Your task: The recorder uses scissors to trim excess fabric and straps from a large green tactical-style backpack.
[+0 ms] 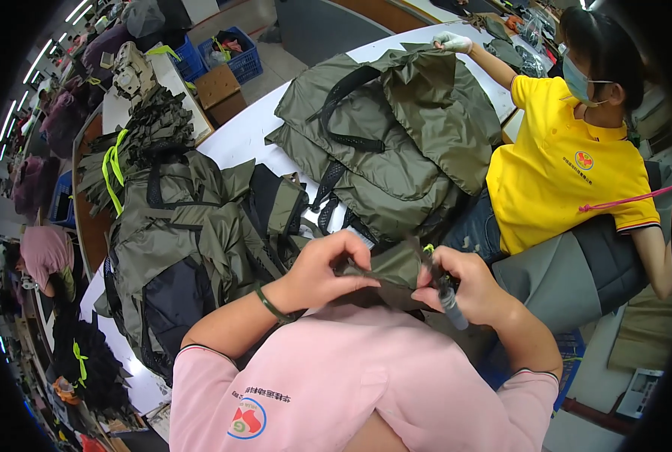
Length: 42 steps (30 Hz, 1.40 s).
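In front of my chest, a piece of olive-green fabric (396, 265) stretches between my two hands. My left hand (327, 273), with a dark green bangle at its wrist, pinches the fabric's left edge between thumb and fingers. Closed around the other end is my right hand (467, 285). It also holds a slim dark tool with a grey rounded end (452, 307); its exact kind is unclear. Just beyond my hands lies a large olive backpack piece (419, 143) with black straps. Another olive and black backpack (193, 248) lies by my left arm.
A co-worker in a yellow shirt (569, 162) sits at the right, one gloved hand on the large olive piece. The white table (257, 139) also bears a strip bundle (144, 132) with neon ties. Blue crates (239, 56) and a cardboard box (219, 94) stand beyond it.
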{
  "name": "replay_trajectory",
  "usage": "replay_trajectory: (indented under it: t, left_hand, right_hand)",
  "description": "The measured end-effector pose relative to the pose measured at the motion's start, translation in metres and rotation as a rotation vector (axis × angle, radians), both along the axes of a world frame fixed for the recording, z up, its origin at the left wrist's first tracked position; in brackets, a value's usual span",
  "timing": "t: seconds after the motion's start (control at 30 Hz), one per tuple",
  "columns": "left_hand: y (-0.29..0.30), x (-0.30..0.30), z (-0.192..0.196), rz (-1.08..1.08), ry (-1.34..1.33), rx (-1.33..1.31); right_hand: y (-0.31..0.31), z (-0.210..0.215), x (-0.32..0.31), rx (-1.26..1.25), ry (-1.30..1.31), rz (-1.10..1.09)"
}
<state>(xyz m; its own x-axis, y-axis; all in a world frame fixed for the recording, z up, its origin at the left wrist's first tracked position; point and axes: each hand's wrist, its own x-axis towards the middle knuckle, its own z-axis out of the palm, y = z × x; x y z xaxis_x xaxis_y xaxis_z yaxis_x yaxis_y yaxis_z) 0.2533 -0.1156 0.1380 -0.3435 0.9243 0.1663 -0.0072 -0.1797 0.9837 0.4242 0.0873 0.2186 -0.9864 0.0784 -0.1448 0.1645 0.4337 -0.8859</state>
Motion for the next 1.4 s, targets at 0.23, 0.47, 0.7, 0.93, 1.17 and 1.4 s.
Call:
replay_trajectory:
  t: [0.23,0.47,0.7,0.93,1.17,1.4]
  left_hand:
    - [0.007,-0.008,-0.002,-0.242,-0.314,-0.112]
    - [0.007,0.006,0.003,-0.265,-0.895,-0.226]
    - [0.01,0.008,0.014,-0.206,-0.937,-0.274]
    - [0.004,0.01,0.0,0.153,0.305,0.17]
    - [-0.001,0.007,0.001,0.175,0.673,0.279]
    - [0.003,0.008,0.001,0.146,0.723,0.346]
  right_hand:
    - [0.01,-0.004,-0.005,-0.286,-0.043,-0.141]
    - [0.02,0.014,0.002,0.629,0.253,-0.031]
    - [0.034,0.037,0.01,1.048,0.318,0.057]
    - [0.036,0.037,0.02,1.033,0.241,0.064]
    - [0.035,0.039,0.025,1.057,0.222,0.082]
    - [0.036,0.044,0.02,1.095,0.247,0.077]
